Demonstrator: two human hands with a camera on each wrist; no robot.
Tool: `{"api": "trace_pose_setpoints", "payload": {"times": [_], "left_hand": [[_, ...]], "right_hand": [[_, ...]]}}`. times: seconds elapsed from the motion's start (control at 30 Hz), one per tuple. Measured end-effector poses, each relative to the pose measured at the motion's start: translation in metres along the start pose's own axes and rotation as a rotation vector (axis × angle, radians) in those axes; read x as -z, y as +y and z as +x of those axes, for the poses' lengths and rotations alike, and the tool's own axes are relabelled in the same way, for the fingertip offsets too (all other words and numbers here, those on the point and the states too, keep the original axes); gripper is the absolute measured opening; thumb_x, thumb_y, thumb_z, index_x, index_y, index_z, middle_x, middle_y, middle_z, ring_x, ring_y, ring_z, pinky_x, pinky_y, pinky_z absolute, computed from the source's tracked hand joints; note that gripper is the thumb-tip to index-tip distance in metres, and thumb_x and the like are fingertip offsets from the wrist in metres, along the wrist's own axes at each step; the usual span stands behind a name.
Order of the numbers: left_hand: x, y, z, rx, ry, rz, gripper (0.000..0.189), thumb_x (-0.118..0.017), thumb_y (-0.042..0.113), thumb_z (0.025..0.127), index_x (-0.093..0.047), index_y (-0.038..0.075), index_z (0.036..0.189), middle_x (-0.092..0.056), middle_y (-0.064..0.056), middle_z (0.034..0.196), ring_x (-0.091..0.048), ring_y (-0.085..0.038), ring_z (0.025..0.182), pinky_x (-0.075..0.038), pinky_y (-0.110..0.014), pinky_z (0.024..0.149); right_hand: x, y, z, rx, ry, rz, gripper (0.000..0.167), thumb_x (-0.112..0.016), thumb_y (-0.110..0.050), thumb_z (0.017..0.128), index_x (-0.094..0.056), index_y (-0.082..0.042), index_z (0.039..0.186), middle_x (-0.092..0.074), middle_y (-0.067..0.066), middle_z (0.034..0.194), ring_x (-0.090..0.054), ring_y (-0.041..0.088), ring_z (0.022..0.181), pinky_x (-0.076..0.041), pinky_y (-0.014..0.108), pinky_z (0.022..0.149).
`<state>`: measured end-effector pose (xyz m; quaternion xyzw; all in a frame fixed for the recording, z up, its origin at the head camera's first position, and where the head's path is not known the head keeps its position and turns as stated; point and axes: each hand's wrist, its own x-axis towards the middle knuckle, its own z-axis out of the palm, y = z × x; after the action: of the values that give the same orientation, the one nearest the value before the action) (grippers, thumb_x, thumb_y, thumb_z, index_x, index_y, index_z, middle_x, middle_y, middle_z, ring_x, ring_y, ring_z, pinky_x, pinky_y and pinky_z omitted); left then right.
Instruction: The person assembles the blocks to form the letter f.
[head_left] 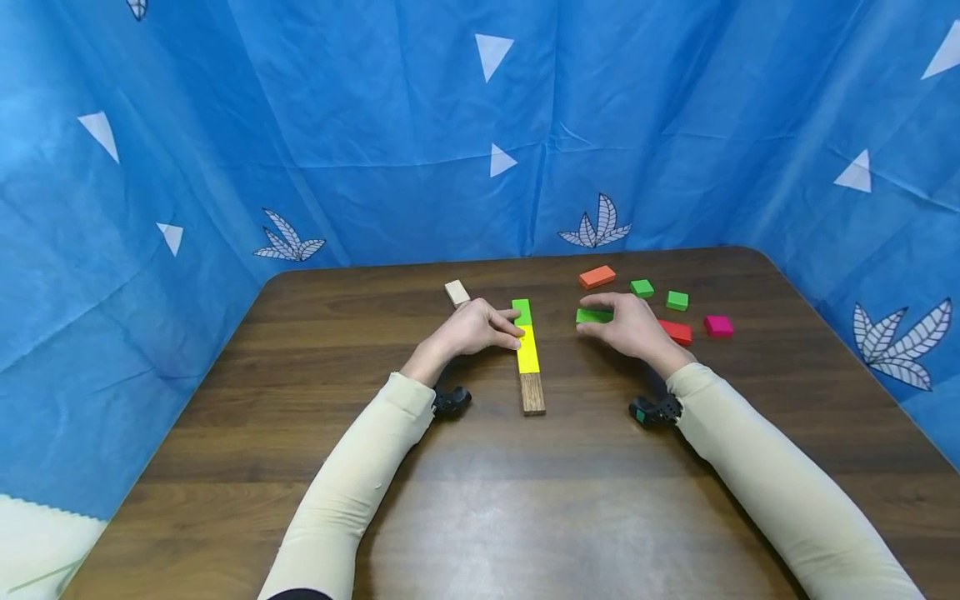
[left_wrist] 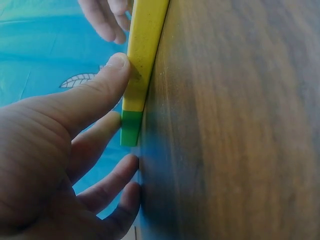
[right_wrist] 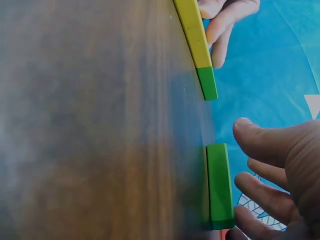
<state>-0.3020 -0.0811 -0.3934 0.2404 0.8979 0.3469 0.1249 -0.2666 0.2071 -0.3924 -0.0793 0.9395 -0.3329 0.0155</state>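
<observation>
A narrow row lies on the table, made of a small green block, a yellow block and a brown wooden block end to end. From the left side, my left hand rests its thumb and fingertips at the yellow block and its join with the green one, fingers fairly straight. Farther right, my right hand hovers over a longer green block, thumb and fingers spread apart. In the right wrist view a gap shows between that thumb and the block.
Beyond my left hand lies a pale wooden block. Around my right hand are an orange block, small green blocks, a red block and a magenta block. A blue curtain hangs behind the table's far edge.
</observation>
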Motion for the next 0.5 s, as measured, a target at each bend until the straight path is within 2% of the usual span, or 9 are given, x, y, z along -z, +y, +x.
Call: {"api": "trace_pose_setpoints", "payload": {"times": [0.23, 0.5], "left_hand": [[-0.0013, -0.0007, 0.0004, 0.001, 0.007, 0.006, 0.022, -0.087, 0.027, 0.083, -0.084, 0.024, 0.104, -0.067, 0.002, 0.140, -0.053, -0.020, 0.142, -0.041, -0.038, 0.119], [-0.0006, -0.0014, 0.0007, 0.001, 0.007, -0.003, 0.022, -0.087, 0.026, 0.083, -0.084, 0.024, 0.105, -0.067, 0.003, 0.139, -0.052, -0.021, 0.143, -0.040, -0.039, 0.119]], "right_hand": [[-0.0028, 0.0053, 0.0047, -0.023, -0.023, 0.013, 0.053, -0.075, -0.022, 0.096, -0.060, -0.008, 0.145, -0.058, 0.019, 0.148, -0.051, 0.039, 0.135, -0.042, 0.058, 0.113], [-0.0031, 0.0067, 0.0071, -0.032, -0.017, -0.040, 0.048, -0.072, -0.015, 0.097, -0.061, -0.004, 0.143, -0.059, 0.022, 0.145, -0.054, 0.041, 0.132, -0.043, 0.058, 0.112]]}}
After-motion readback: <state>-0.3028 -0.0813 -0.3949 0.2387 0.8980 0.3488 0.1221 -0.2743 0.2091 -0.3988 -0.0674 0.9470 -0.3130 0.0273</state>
